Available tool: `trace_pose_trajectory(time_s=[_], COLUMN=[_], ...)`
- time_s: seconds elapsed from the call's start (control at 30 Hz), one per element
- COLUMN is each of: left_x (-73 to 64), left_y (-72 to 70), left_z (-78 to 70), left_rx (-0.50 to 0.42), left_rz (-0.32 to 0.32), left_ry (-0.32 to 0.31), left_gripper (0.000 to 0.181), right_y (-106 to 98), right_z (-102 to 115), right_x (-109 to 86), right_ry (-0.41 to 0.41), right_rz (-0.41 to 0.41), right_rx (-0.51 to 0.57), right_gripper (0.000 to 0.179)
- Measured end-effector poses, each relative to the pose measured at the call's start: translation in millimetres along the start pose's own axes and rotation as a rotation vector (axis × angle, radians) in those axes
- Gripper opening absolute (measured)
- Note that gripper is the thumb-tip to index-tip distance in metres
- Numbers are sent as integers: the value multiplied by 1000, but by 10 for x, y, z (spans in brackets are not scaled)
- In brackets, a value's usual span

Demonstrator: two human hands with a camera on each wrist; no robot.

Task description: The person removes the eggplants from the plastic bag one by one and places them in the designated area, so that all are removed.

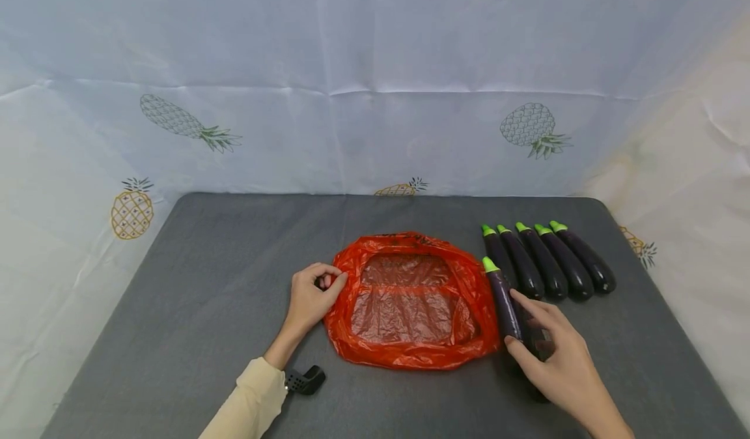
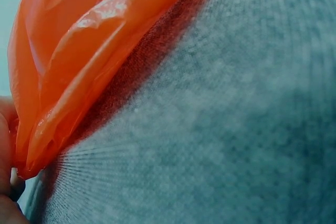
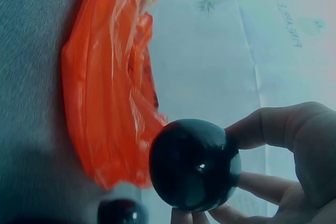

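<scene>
A red plastic bag (image 1: 404, 354) lies on the table with its mouth spread open and its rim rolled outward. At its left rim, my left hand (image 1: 313, 296) pinches the plastic between thumb and fingers; the left wrist view shows the gathered bag edge (image 2: 47, 135) there. My right hand (image 1: 553, 354) grips a dark purple eggplant (image 1: 504, 302) with a bright green cap, just beside the bag's right rim. From the right wrist view, the rounded end of this eggplant (image 3: 194, 166) sits between thumb and fingers. Another eggplant (image 3: 123, 212) shows lower down, mostly hidden under my hand in the head view.
Several more eggplants (image 1: 547, 263) lie side by side at the right of the grey table (image 1: 234, 250), green caps toward the back. A black wrist strap (image 1: 306, 380) is by my left cuff. Pale pineapple-print cloth (image 1: 351, 133) hangs behind and at the sides.
</scene>
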State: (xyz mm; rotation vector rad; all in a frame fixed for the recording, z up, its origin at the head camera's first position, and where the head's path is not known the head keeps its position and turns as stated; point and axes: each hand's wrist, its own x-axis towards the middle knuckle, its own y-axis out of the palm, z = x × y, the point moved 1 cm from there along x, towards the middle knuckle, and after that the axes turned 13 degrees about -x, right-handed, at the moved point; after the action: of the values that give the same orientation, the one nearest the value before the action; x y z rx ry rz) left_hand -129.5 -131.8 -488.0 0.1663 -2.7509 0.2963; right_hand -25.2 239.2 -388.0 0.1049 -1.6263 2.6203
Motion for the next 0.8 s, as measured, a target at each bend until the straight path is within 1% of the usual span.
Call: trace_pose_trajectory(time_s=[0.13, 0.3, 0.4, 0.5, 0.67, 0.8], left_x=[8, 14, 8, 2, 2, 2], left_y=[24, 26, 17, 16, 22, 21], left_z=[-92, -329, -421, -441, -408, -391], left_rx=[9, -10, -13, -12, -13, -17], left_rz=[-10, 3, 6, 6, 0, -3], left_ry=[5, 1, 11, 14, -3, -10], left_gripper=[12, 10, 10, 10, 11, 11], right_y=[-56, -145, -192, -223, -262, -273], right_z=[-117, -290, -415, -540, -716, -811], right_x=[-66, -106, -120, -149, -164, -172], right_ry=[37, 66, 70, 89, 174, 194], right_rz=[13, 43, 63, 94, 223, 307], right_rx=[-6, -40, -70, -105, -167, -214], right_gripper=[71, 71, 71, 71, 74, 76])
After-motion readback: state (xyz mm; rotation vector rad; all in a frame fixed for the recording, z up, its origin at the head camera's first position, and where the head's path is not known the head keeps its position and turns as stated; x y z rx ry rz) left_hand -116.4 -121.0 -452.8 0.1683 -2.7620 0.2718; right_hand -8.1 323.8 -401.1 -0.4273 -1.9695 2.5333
